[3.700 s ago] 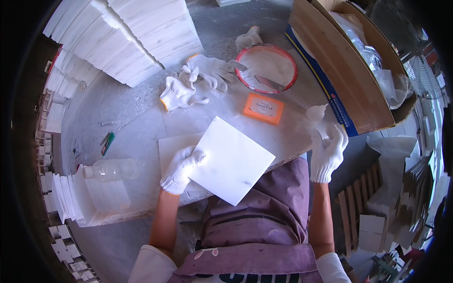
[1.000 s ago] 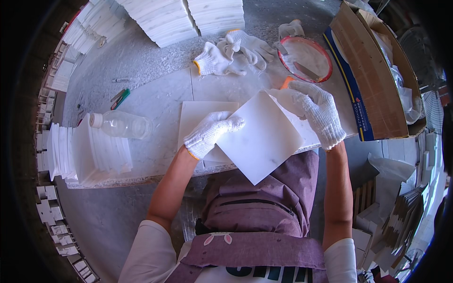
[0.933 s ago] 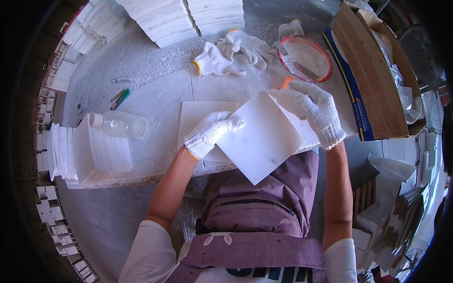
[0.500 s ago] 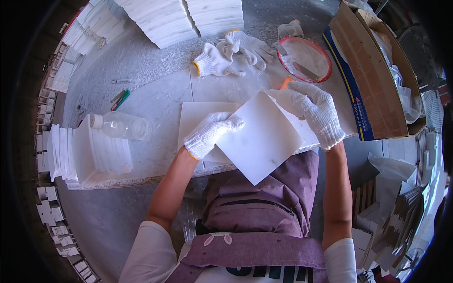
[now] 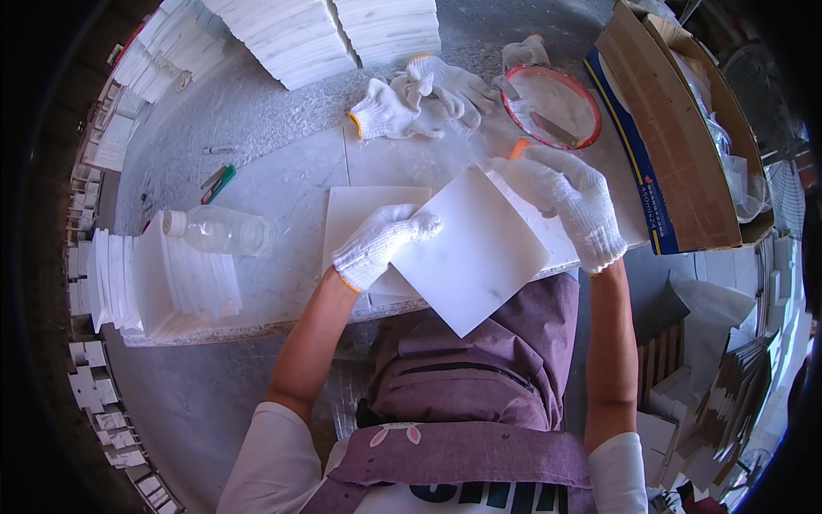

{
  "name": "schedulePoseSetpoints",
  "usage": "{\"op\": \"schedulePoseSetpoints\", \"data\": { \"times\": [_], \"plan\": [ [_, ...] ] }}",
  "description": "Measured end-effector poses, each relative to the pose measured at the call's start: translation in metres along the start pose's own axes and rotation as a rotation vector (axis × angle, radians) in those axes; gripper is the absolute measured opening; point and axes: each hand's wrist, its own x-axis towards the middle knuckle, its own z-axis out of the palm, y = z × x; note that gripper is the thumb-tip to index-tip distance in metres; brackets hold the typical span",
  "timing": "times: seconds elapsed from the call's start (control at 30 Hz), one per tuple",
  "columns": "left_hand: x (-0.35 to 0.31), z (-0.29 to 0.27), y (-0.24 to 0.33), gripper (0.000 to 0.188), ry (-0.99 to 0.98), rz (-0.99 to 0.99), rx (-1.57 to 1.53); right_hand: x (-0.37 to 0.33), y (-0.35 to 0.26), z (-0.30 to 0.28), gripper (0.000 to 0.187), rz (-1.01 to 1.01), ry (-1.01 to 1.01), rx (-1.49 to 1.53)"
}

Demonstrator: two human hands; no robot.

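Note:
In white knit gloves, both my hands are at a square white tile (image 5: pixel 471 253), turned with one corner toward me. My left hand (image 5: pixel 377 244) grips the tile's left corner, thumb on the upper face. At the upper right edge my right hand (image 5: pixel 569 201) has its fingers curled together. What they close on is hidden; a small orange piece (image 5: pixel 519 149) shows beside the fingertips. A faint puff of white dust hangs by the far corner. Another flat white tile (image 5: pixel 351 204) lies on the bench, partly under my left hand.
Stacked tiles (image 5: pixel 282 38) stand at the back, more slabs (image 5: pixel 184 283) at left beside a clear bottle (image 5: pixel 227 230). Spare gloves (image 5: pixel 394 107), a red-rimmed round dish (image 5: pixel 591 137) and a green-handled tool (image 5: pixel 223 182) lie on the dusty bench (image 5: pixel 282 163). A cardboard box (image 5: pixel 676 128) is at right.
My right hand has shifted very slightly along the tile's upper right edge, and dust now shows above the far corner. My left hand and the tile have stayed put.

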Motion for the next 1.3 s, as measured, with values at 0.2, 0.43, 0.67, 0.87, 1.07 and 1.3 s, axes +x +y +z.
{"op": "schedulePoseSetpoints", "data": {
  "times": [0.2, 0.43, 0.67, 0.87, 1.07, 1.3],
  "plan": [
    [0.001, -0.002, -0.003, 0.031, 0.006, 0.0, -0.005, -0.019, 0.051, -0.034, 0.064, 0.069, -0.033, 0.798],
    [0.003, -0.002, -0.006, 0.029, 0.056, -0.008, 0.05, -0.057, 0.081, -0.084, 0.051, 0.082, 0.204, 0.835],
    [-0.003, -0.005, 0.0, 0.029, 0.061, 0.022, 0.138, -0.062, 0.092, -0.108, 0.042, 0.066, 0.553, 0.054],
    [0.03, -0.051, -0.045, 0.024, 0.143, 0.176, 0.285, -0.026, 0.146, -0.114, 0.027, -0.2, 0.827, -0.542],
    [0.019, -0.023, -0.002, 0.033, 0.086, 0.102, 0.243, -0.002, 0.107, -0.078, 0.026, 0.029, 0.799, -0.756],
    [0.072, 0.036, 0.017, 0.036, 0.025, 0.118, 0.271, -0.005, 0.142, -0.076, 0.056, -0.096, 1.087, -0.832]
  ]
}}
